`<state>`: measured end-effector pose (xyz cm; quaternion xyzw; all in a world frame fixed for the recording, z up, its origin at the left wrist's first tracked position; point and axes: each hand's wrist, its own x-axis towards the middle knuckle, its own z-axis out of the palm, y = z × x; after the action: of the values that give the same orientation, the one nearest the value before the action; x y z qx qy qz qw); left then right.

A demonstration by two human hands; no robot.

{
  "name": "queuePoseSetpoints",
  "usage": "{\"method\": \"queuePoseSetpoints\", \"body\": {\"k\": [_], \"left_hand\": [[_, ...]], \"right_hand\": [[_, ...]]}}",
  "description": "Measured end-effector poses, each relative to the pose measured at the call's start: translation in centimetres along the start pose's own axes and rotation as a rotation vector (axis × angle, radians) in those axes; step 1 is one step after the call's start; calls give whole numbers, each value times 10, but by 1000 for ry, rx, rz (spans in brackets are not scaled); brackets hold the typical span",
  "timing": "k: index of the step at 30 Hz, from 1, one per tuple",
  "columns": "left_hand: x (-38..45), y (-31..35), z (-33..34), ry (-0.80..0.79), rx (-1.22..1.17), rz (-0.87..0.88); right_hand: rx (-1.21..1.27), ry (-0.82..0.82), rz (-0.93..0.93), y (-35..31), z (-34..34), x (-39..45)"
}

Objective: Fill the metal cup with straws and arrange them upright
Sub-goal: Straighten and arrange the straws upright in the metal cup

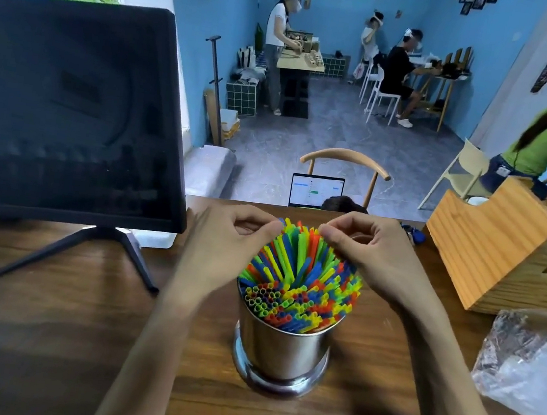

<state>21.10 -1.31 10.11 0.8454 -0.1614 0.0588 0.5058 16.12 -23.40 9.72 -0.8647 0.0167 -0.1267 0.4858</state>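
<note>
A view from a camera worn on a person's head looks down at a dark wooden counter (43, 334). In the middle of it, close to the viewer, a shiny metal cup (280, 353) with a wider round base stands upright. It is packed full of thin plastic straws (297, 279) in green, yellow, blue, orange and red. The straws nearest the viewer stand fairly straight, showing their open round ends, while those behind fan outward and lean away toward the far edge.

Both bare hands reach over the far side of the bundle. The left hand (227, 236) has its fingers (264, 232) curled, with thumb and fingertips pinching the straw tips on the left side of the fan. The right hand (377, 251) mirrors it, with its fingers (334, 235) curled and pinching the straw tips on the right side. The fingertips of the two hands are near each other above the straws.

To the left on the counter a dark screen (71, 106) stands on a thin-legged stand. To the right sits a wooden box (501, 249) with compartments, and nearer the viewer a crumpled clear plastic bag (532, 363). Beyond the counter is a blue-walled room with a wooden chair (346, 161), a laptop (317, 192) and several people at tables.
</note>
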Motion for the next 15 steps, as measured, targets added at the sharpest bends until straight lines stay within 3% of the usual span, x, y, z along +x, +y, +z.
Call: {"method": "queuePoseSetpoints", "body": {"k": [8, 12, 15], "left_hand": [[0, 3, -5, -36, 5, 56], [-4, 10, -10, 72, 117, 310], [-13, 20, -14, 188, 63, 481]], "right_hand": [[141, 85, -46, -6, 5, -3], [93, 90, -174, -12, 4, -9], [2, 40, -298, -19, 6, -12]]}}
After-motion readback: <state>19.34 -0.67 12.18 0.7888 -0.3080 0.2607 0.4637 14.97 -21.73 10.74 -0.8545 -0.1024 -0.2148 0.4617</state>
